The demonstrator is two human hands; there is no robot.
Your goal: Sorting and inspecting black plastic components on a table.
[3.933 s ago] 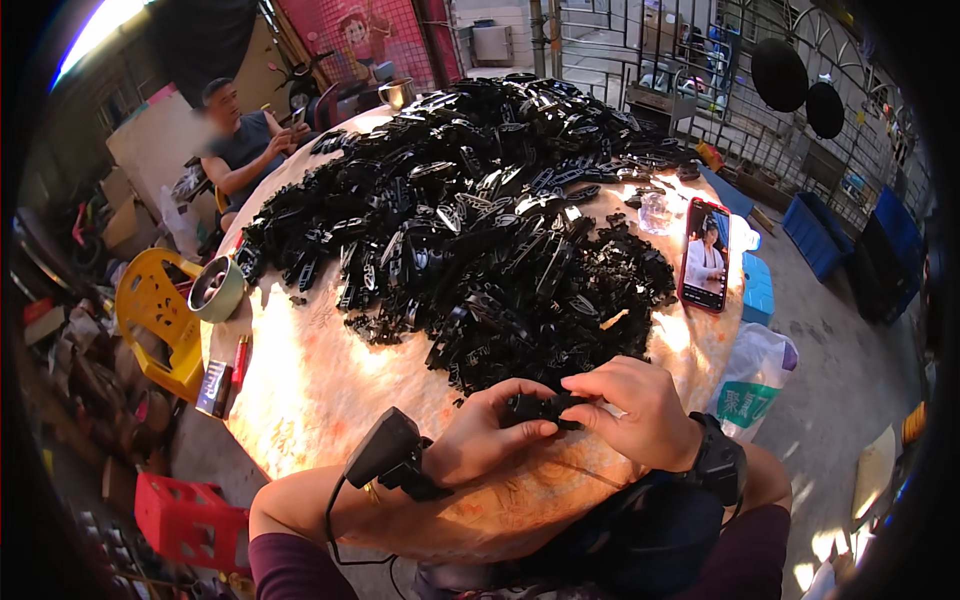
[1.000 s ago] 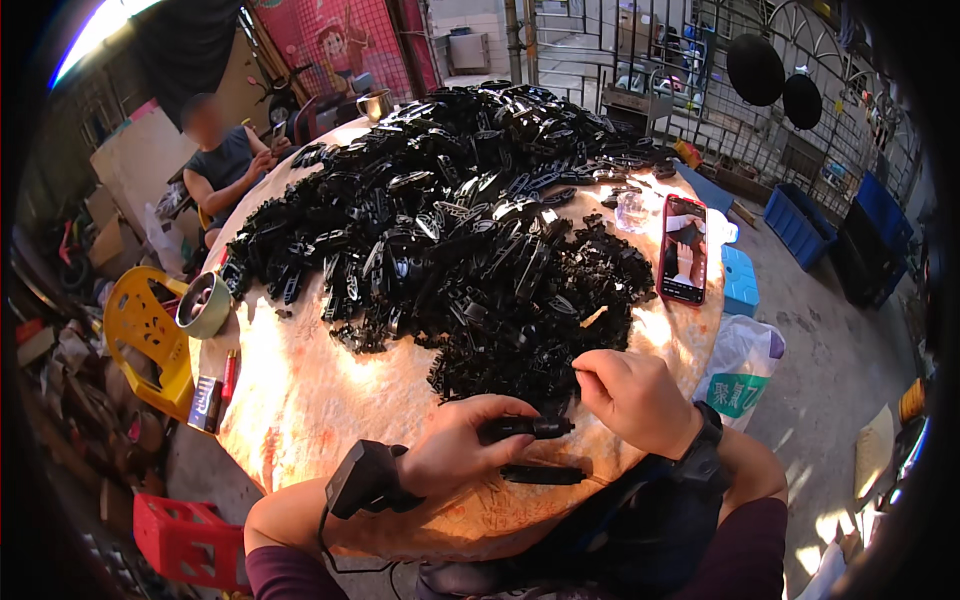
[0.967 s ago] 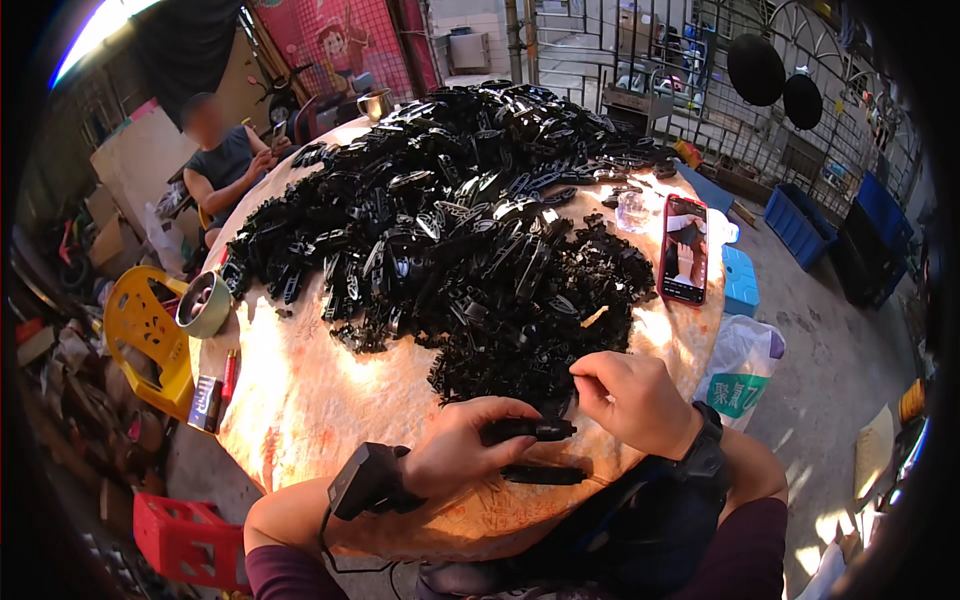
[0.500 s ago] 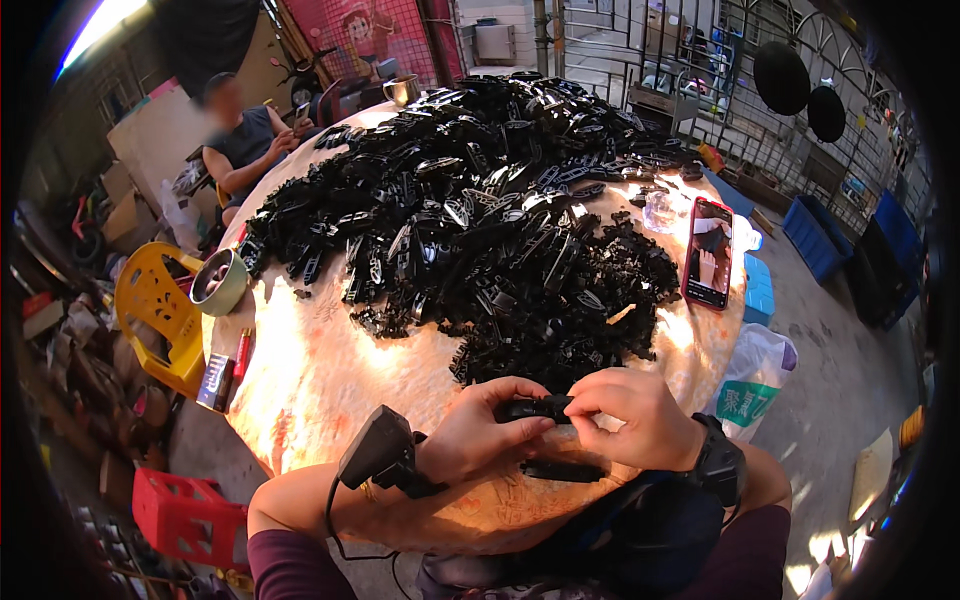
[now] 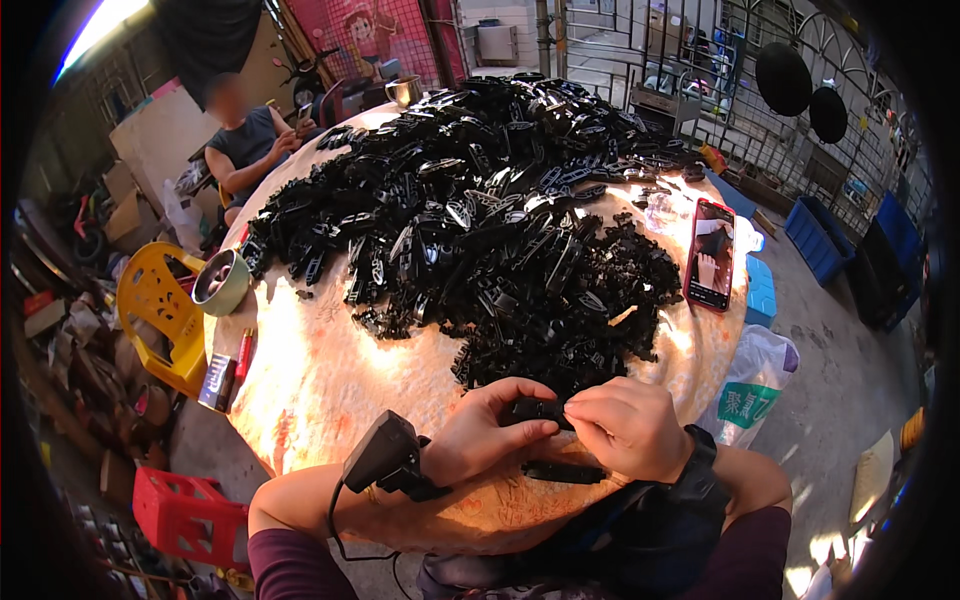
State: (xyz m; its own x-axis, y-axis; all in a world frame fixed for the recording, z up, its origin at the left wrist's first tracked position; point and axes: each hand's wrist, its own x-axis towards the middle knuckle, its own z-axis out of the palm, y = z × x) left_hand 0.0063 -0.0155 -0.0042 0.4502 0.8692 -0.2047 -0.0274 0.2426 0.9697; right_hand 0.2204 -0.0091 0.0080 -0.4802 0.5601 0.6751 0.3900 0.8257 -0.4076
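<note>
Sunlight falls on a round counter [image 5: 330, 380] with an orange-brown marbled top, standing in an outdoor yard with metal grilles behind; most of its surface is covered by a big pile of black plastic parts [image 5: 480, 220], which reaches from the far edge down to just in front of the person's hands.

At the near edge, the left hand [image 5: 490, 435] and the right hand [image 5: 630, 425] meet over one small black plastic piece [image 5: 537, 408]; the left hand pinches it between thumb and curled fingers, and the right hand closes its fingertips on the same piece from the other side, so both hands touch it together; the piece is held a little above the counter, just beside the pile's near edge. A second long black piece [image 5: 562, 471] lies flat on the counter below the hands, apart from the pile.

A black device with a cable [image 5: 385, 455] is strapped at the left wrist; a dark wristband [image 5: 700, 465] sits on the right wrist.

On the right side of the counter a smartphone [image 5: 712, 253] lies with its screen lit; on the left edge stands a roll of tape [image 5: 220, 282]; beside the counter there is a yellow plastic chair [image 5: 155, 310]; another person [image 5: 245, 140] sits at the far left.
</note>
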